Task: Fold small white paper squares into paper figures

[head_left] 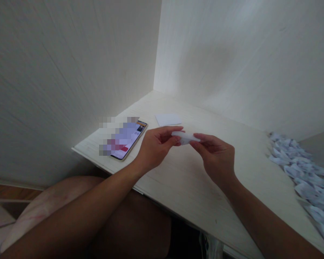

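A small folded white paper (185, 138) is held up above the table between my two hands. My left hand (158, 144) pinches its left end between thumb and fingers. At the other end, the thumb and fingertips of my right hand (217, 153) grip it. Faint dark marks show on the paper's near face. Just behind my left hand, a flat sheet of white paper (167, 119) lies on the table.
A smartphone (129, 144) with its screen lit lies on the white table (245, 158), left of my hands. Many folded paper pieces (305, 176) are heaped along the right side. Pale walls (218, 54) meet in a corner behind the table.
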Demonstrator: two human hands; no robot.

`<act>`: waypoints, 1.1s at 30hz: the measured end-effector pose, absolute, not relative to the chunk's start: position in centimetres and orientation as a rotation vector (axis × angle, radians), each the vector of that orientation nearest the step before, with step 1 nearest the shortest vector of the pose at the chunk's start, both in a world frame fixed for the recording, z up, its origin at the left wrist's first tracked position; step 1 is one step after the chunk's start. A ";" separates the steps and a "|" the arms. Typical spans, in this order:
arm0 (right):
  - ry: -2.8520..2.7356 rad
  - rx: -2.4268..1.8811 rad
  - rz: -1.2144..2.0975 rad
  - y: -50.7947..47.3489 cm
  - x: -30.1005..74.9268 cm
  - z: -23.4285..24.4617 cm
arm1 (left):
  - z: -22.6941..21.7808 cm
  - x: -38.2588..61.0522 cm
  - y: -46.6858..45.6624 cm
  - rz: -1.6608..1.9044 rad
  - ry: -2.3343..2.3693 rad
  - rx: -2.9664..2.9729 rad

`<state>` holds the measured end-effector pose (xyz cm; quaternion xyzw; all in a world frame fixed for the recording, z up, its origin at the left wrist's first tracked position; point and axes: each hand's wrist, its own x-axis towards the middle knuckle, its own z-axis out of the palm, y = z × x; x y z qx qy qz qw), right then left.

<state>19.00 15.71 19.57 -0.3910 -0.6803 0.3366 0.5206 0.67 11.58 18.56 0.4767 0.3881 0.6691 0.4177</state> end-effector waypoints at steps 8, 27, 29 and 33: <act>-1.610 -0.945 0.783 15.8 19.1 19.5 | 18.1 0.6 11.8 1.749 1.129 1.170; -1.820 -1.050 0.749 16.8 19.6 19.0 | 18.0 -0.5 11.6 1.519 1.437 1.660; -1.830 -1.068 0.735 16.7 19.6 19.1 | 18.0 -0.5 11.7 1.504 1.473 1.704; -1.854 -1.093 0.727 16.5 19.4 19.2 | 18.0 -0.5 11.8 1.520 1.490 1.758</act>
